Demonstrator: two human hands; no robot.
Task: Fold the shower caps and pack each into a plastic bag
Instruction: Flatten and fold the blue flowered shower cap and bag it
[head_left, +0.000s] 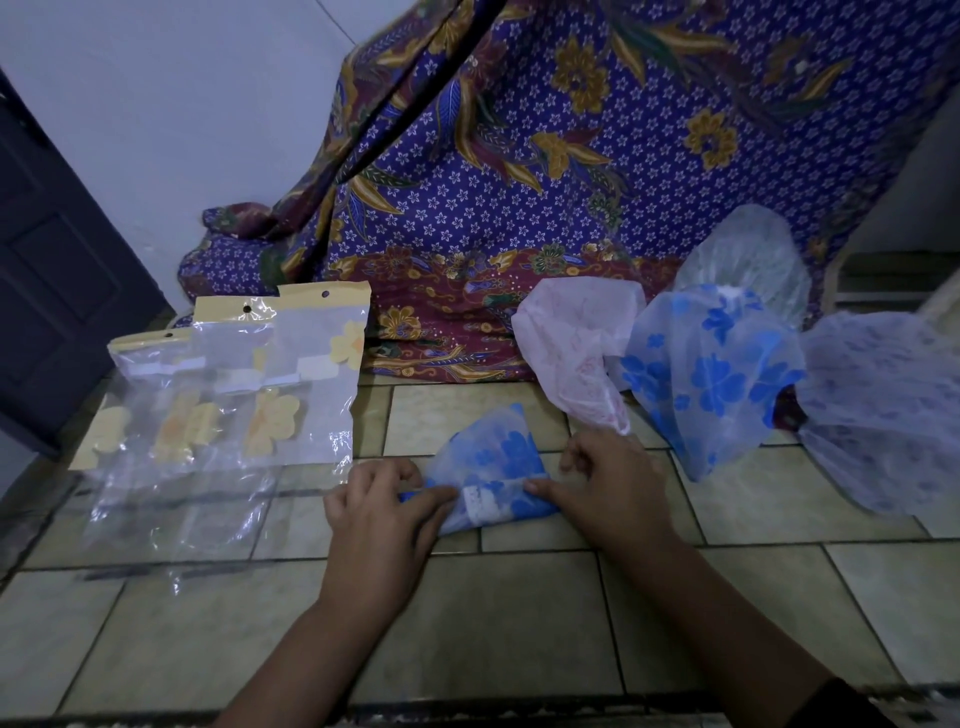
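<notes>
L hand (384, 514) & R hand (608, 483) both on a blue-flower shower cap (493, 462), folded to a rough triangle and lying flat on the tiles (519, 613). The cap's point aims away from the person and its white elastic band runs along the near edge, btwn the two hands.

L fingers (431, 496) are curled together and pinch the cap's near-left corner. R thumb lies on the near-right corner w/ the other R fingers bent in above it, clamped on the cap edge. Can't tell how much of the film is under either hand.

Left of the L fingers, just beside them: a fanned stack of clear plastic bags (234, 395) w/ yellow header cards and yellow flower prints, overlapping.

Beyond the R fingers and to their right are loose caps in a row:
- pink cap (571, 338), its lower tip almost touching the R knuckles
- second blue-flower cap (711, 374)
- pale clear cap (743, 254) behind that
- lilac cap (883, 410), furthest right

Purple batik cloth (519, 156) hangs behind it all. Dark door (52, 260) far left.
</notes>
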